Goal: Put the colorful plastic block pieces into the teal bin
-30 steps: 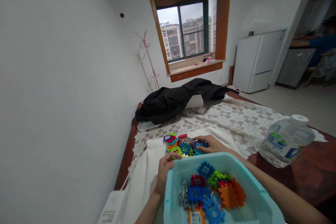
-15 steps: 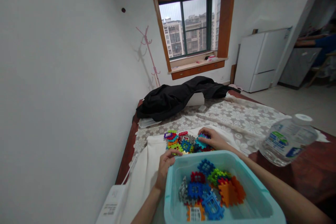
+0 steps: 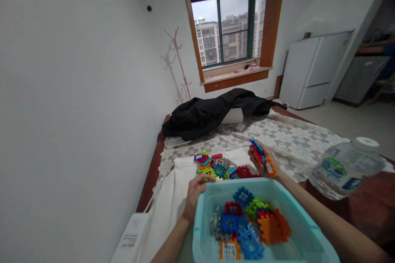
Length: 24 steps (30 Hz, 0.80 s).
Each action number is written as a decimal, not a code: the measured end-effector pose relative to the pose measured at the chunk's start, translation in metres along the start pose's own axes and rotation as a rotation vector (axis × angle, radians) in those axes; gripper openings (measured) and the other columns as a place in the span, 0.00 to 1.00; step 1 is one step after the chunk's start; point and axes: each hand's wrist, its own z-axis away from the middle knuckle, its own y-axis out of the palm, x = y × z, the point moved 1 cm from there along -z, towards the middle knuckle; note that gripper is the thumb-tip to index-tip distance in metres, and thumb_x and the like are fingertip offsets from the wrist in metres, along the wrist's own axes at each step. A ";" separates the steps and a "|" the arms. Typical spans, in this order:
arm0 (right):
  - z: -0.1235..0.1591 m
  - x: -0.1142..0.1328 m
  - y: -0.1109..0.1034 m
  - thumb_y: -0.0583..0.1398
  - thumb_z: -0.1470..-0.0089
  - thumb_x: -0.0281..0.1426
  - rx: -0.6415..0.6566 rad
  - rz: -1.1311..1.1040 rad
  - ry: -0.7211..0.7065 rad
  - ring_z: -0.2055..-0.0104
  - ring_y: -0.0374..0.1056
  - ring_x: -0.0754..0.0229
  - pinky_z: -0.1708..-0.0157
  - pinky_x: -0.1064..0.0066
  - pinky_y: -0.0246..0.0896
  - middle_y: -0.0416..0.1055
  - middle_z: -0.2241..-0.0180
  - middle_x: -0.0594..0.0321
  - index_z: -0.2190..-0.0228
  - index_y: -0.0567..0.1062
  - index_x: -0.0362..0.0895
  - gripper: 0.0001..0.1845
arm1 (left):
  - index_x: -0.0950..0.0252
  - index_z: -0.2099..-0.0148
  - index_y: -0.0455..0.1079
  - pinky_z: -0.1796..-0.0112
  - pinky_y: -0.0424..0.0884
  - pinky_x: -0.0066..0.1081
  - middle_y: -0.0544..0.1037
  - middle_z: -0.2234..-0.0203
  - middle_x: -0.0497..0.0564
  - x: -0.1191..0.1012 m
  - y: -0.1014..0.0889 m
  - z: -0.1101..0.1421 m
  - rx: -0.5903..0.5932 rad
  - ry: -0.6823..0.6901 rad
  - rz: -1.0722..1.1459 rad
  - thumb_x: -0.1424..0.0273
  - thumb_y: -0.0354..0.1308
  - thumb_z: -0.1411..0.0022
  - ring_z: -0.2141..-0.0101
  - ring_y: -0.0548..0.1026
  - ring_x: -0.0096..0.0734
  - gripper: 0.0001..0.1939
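A light turquoise plastic bin (image 3: 290,197) sits right in front of me, with several interlocking building tiles (image 3: 228,222) in blue, orange, red, green and grey inside. My left hand (image 3: 196,193) is curled at the bin's far left corner, fingers against the rim. Beyond the rim lies a pile of mixed-colour building tiles (image 3: 219,170) on white cloth. Right of that pile, my right hand (image 3: 268,159) is raised, gripping a small stack of building tiles (image 3: 258,151) on edge; turquoise, purple, red, blue and orange ones show.
A large clear plastic bottle (image 3: 342,168) with a white cap stands at the right. Black clothing (image 3: 212,115) lies across the table's far end on a floral cloth (image 3: 296,137). A white power strip (image 3: 131,236) is at the lower left, near the wall.
My right hand has lifted from the pile and moved right, now with a stack of tiles in it. Red tiles show where it was. The left hand has stayed at the bin's corner.
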 end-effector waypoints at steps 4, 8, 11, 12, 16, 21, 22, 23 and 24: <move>0.006 0.002 0.013 0.71 0.48 0.51 0.003 -0.130 -0.019 0.81 0.59 0.65 0.89 0.77 0.50 0.66 0.78 0.68 0.69 0.70 0.49 0.22 | 0.68 0.61 0.80 0.72 0.61 0.27 0.78 0.73 0.51 0.000 0.001 0.000 0.009 -0.003 0.019 0.60 0.63 0.49 0.74 0.69 0.31 0.18; 0.010 -0.005 0.015 0.73 0.52 0.52 0.142 0.026 -0.025 0.83 0.60 0.63 0.86 0.74 0.51 0.66 0.80 0.70 0.61 0.75 0.49 0.26 | 0.67 0.61 0.79 0.71 0.61 0.27 0.79 0.72 0.52 -0.001 0.002 0.001 0.022 -0.012 0.037 0.60 0.63 0.48 0.73 0.69 0.31 0.17; 0.015 -0.009 0.009 0.75 0.54 0.52 0.383 0.195 0.044 0.78 0.66 0.62 0.79 0.72 0.58 0.73 0.75 0.64 0.61 0.78 0.46 0.29 | 0.67 0.60 0.79 0.71 0.61 0.28 0.78 0.73 0.51 -0.003 0.003 0.002 0.041 -0.033 0.040 0.60 0.64 0.48 0.74 0.69 0.31 0.17; 0.018 -0.010 0.008 0.75 0.54 0.52 0.453 0.239 0.061 0.75 0.68 0.61 0.76 0.71 0.60 0.76 0.72 0.62 0.61 0.79 0.45 0.28 | 0.67 0.61 0.79 0.70 0.61 0.28 0.78 0.73 0.51 -0.004 0.003 0.003 0.046 -0.033 0.038 0.60 0.64 0.48 0.74 0.69 0.31 0.17; 0.023 -0.007 0.009 0.74 0.55 0.55 0.528 0.270 0.073 0.73 0.70 0.60 0.72 0.70 0.61 0.78 0.70 0.60 0.62 0.81 0.44 0.30 | 0.67 0.62 0.79 0.71 0.59 0.28 0.78 0.73 0.51 -0.006 0.003 0.003 0.044 -0.022 0.014 0.60 0.64 0.49 0.74 0.68 0.31 0.16; 0.021 0.004 0.015 0.72 0.49 0.54 0.308 0.256 0.012 0.72 0.72 0.58 0.73 0.67 0.68 0.77 0.70 0.61 0.61 0.80 0.43 0.28 | 0.67 0.63 0.79 0.72 0.60 0.28 0.78 0.73 0.52 -0.009 0.005 0.002 0.015 -0.016 0.010 0.60 0.63 0.50 0.74 0.68 0.31 0.17; 0.023 0.008 0.015 0.69 0.42 0.51 0.271 0.263 0.001 0.68 0.74 0.57 0.69 0.65 0.72 0.78 0.65 0.59 0.58 0.79 0.43 0.24 | 0.67 0.63 0.79 0.72 0.60 0.28 0.78 0.73 0.52 -0.009 0.006 0.002 0.010 -0.022 0.018 0.60 0.64 0.50 0.75 0.68 0.31 0.17; 0.026 0.012 0.014 0.67 0.37 0.47 0.245 0.267 -0.008 0.63 0.75 0.56 0.65 0.63 0.75 0.78 0.60 0.58 0.54 0.78 0.43 0.21 | 0.67 0.63 0.79 0.72 0.60 0.28 0.78 0.73 0.51 -0.010 0.006 0.002 0.003 -0.026 0.023 0.60 0.64 0.50 0.75 0.68 0.31 0.17; 0.030 0.016 0.014 0.64 0.33 0.43 0.224 0.271 -0.016 0.58 0.76 0.55 0.60 0.61 0.76 0.78 0.54 0.56 0.51 0.77 0.44 0.18 | 0.67 0.63 0.79 0.72 0.60 0.28 0.78 0.73 0.51 -0.010 0.007 0.001 -0.006 -0.028 0.023 0.61 0.64 0.50 0.75 0.68 0.30 0.16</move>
